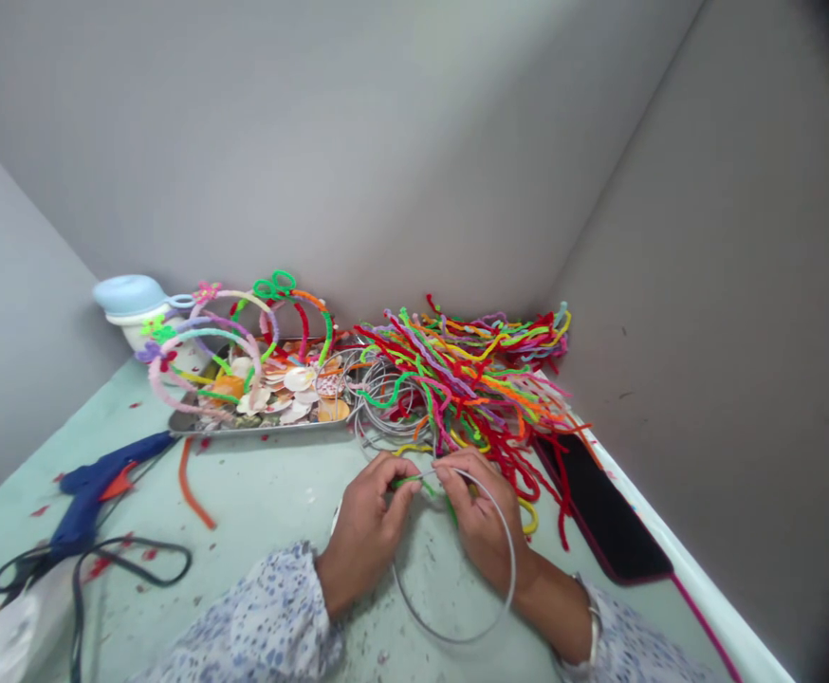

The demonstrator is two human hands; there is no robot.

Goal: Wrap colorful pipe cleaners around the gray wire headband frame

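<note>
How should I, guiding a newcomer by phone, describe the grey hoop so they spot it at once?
On the pale green table, find the left hand and right hand in patterned sleeves. Both hold the thin grey hoop, its curve crossing over the right hand. Unlike the tangled grey loops beside the tray, it is held singly.

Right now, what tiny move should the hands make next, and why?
Maybe the left hand should wrap the green strand once around the gray hoop, because the right hand pinches the hoop close by and its big curve looks bare.
</note>
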